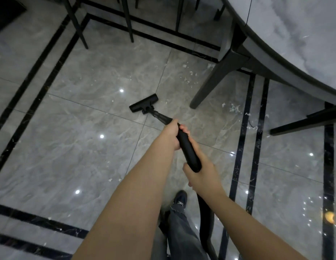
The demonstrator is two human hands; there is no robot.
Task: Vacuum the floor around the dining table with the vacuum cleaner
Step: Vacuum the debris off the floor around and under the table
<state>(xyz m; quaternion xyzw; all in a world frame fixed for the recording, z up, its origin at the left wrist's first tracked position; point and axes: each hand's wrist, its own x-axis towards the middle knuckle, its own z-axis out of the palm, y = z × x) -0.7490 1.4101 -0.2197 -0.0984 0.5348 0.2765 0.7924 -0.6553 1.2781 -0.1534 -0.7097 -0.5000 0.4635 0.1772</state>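
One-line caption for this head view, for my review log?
Both hands, left ahead of right, grip the vacuum wand, floor head on grey tiles short of white crumbs beside the table.

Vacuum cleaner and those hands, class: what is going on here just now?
A person grips the black vacuum wand with both hands, left hand ahead of right hand. The floor head rests on the grey tiles. White crumbs lie unswept near the dining table and the chair leg.
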